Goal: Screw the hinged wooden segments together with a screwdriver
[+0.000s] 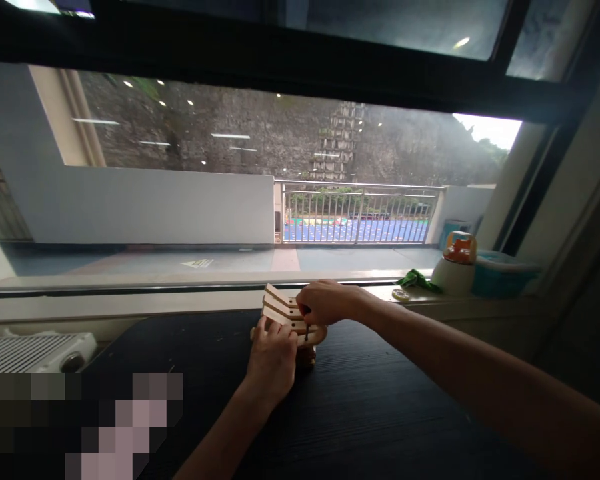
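Observation:
A small light wooden model [281, 308] made of stacked flat slats stands on the dark table [360, 413] near the window. My left hand [271, 360] is closed round its near side and steadies it. My right hand [324, 302] is closed in a fist over the model's right side, gripping a thin dark tool [307, 331] that points down into the wood. The model's lower part is hidden behind my left hand.
The window sill [130, 303] runs behind the table. On its right end stand a white and orange container [456, 263], a green cloth [419, 279], a small round object [401, 294] and a teal box [500, 273]. A white ribbed appliance [33, 351] sits at the left.

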